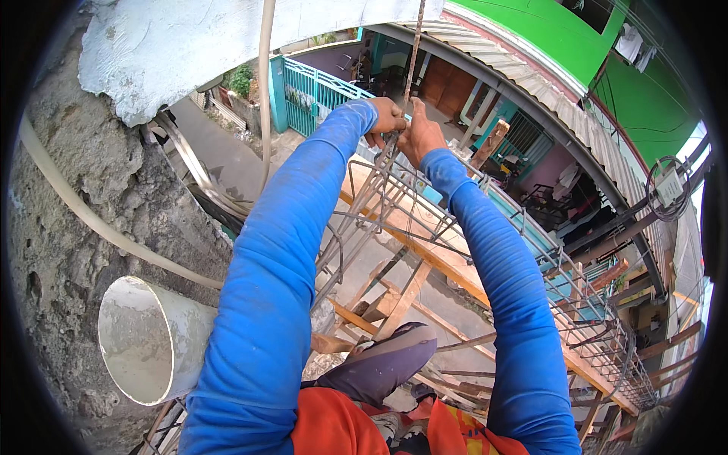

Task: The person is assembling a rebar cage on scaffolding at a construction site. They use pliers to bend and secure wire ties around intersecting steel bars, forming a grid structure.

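Both arms, in blue sleeves, reach forward to the upper middle. There, a thin rusty steel rod [414,57] rises between my hands. My left hand [385,120] is closed beside the rod, fingers curled; what they pinch is too small to make out. Closed against the rod's lower part is my right hand [422,136], its uppermost finger pointing up. Below them, several grey reinforcing bars [356,199] with bent wire hoops run down toward my left forearm. The exact joint between rod and bars is hidden by my fingers.
A wide plastic pipe [196,337] juts out beside my left arm, by a rough concrete wall [91,205]. A pale hose [265,83] hangs left of my hands. Wooden planks [447,262] and a rebar cage [607,349] lie below and right. A turquoise gate [303,87] stands beyond.
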{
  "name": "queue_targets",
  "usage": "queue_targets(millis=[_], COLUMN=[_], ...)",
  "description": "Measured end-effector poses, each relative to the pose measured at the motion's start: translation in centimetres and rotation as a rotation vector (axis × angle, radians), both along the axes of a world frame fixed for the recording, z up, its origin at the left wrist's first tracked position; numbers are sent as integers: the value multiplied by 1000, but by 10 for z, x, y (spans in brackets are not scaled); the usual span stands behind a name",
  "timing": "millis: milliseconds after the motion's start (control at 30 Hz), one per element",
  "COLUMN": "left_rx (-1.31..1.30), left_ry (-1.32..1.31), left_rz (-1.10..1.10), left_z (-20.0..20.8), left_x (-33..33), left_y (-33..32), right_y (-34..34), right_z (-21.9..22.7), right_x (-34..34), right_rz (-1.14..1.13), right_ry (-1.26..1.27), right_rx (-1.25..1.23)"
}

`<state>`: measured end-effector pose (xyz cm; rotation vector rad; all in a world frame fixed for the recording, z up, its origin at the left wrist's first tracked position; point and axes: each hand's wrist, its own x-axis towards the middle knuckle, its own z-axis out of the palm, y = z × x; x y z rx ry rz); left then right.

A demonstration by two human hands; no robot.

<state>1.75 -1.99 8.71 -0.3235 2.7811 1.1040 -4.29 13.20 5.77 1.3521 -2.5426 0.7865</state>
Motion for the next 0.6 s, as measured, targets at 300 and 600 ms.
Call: queue_targets(millis=[300, 600], left_rx=[154, 206], left_ry=[73, 70], left_rz=[126, 247], left_z=[-14, -16], left_x=[0, -2], left_y=[5, 12], right_y=[18, 19], right_z=[2, 2], right_x=[-6, -10], right_rz=[45, 38], right_ry=[15, 161], right_rx=[-122, 127])
